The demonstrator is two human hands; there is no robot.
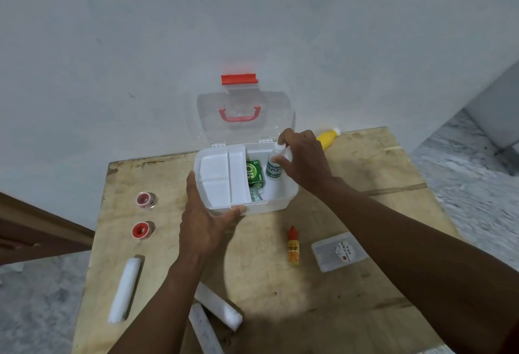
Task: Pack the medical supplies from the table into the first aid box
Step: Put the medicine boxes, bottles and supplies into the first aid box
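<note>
The white first aid box [283,199] stands open on the wooden table [280,283], its clear lid [213,117] with a red handle leaning back against the wall. A white divider tray [222,176] fills the box's left half. My left hand [205,221] grips the box's front left corner. My right hand [304,162] holds a white bottle with a green label [273,169] upright inside the right compartment. A green carton [255,173] and a greenish packet [255,195] lie in the box beside the bottle.
On the table lie two red tape rolls [146,199] [142,230], three white bandage rolls [125,289] [220,307] [205,331], an orange dropper bottle [293,247], a clear flat packet [338,251] and a yellow bottle [327,138] behind my right hand. The wall stands close behind.
</note>
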